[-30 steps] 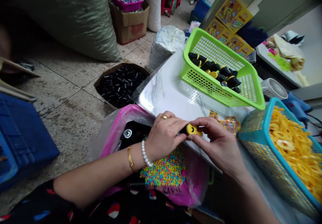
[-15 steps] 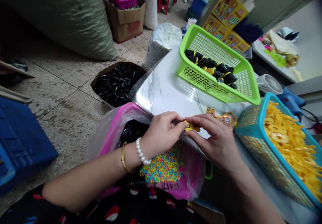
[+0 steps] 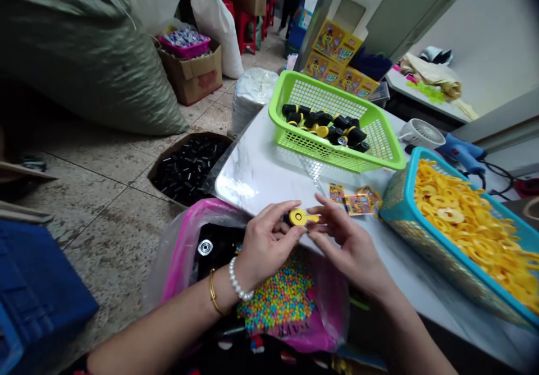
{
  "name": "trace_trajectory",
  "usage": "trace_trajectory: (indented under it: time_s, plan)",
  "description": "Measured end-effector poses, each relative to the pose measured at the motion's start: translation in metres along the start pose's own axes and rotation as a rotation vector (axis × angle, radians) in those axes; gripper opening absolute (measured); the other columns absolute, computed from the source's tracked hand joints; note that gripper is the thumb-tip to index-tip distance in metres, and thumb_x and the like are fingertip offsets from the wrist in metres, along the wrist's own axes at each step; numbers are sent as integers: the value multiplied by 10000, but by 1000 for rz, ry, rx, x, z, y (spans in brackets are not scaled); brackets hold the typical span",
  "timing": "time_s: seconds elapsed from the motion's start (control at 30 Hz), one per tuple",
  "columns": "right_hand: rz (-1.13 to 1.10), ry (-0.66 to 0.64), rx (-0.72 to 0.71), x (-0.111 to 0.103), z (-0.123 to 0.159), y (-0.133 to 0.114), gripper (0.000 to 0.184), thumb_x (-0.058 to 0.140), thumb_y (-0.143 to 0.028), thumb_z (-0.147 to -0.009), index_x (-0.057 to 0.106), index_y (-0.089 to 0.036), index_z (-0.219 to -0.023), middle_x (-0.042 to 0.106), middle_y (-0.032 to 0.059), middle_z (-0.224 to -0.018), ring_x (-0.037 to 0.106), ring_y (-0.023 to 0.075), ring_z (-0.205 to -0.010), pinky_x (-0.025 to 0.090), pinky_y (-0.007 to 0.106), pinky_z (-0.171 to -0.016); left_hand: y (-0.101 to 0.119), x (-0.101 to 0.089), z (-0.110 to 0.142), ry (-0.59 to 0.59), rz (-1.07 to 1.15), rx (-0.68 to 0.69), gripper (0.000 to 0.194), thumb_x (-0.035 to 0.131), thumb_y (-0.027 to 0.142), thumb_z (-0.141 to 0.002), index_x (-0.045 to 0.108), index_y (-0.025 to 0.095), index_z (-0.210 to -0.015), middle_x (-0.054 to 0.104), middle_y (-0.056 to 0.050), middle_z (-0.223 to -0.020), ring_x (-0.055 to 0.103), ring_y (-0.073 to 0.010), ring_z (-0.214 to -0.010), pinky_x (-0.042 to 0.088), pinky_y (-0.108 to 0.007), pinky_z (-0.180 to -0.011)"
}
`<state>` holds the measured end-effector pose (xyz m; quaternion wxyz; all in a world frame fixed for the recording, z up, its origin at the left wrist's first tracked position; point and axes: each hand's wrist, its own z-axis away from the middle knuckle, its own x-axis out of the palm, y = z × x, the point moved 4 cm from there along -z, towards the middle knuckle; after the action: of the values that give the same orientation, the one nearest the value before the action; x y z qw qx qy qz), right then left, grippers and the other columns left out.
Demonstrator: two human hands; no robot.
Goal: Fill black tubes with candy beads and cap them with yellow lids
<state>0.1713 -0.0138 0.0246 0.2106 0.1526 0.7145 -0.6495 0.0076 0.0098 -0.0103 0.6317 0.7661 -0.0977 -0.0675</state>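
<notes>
Parted now, my right fingers have opened off the yellow plastic piece, while my left fingers stay closed on it; a slack pinch could drop it into the pink bag.

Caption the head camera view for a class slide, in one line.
Left hand holds a yellow-and-black plastic piece, right hand beside it, over a marble-patterned table.

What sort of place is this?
Looks like a small assembly workshop: a green basket of black-and-yellow parts, a blue basket of yellow rings, and a large sack on the tiled floor.
</notes>
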Motion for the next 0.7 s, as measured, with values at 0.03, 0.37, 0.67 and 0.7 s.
trace_trajectory:
  time_s: [0.03,0.37,0.67,0.7]
  plan:
    - [-106,13,104,-6,2,9,458,629,-290,-864,530,-206,-1303,676,92,-1056,683,167,-832,576,349,-795,0,0,0,2,-14,26,334,642,219,-853,610,189,-1184,650,-97,-1083,619,-63,-595,567,-187,-535]
    - [-684,-285,375,10,-46,19,237,758,-329,-767,587,-168,-795,602,-40,-588,523,56,-422,436,157,-394,2,-1,-5,-46,-139,141,312,630,182,-872,613,185,-1183,638,-82,-1058,603,-86,-677,578,-232,-616]
    - [-707,-577,355,6,-50,22,475,775,-369,-731,554,-185,-1109,652,9,-786,680,153,-660,567,262,-561,3,-8,-10,-140,-114,141,317,605,164,-890,609,203,-1204,653,-71,-1078,621,-153,-967,547,-314,-853]
    - [-692,-582,370,7,-50,21,445,765,-351,-747,545,-186,-1098,645,-1,-766,670,140,-624,561,255,-546,3,-8,-10,-137,-119,150,314,608,159,-887,611,195,-1198,654,-74,-1086,620,-154,-981,543,-311,-863]
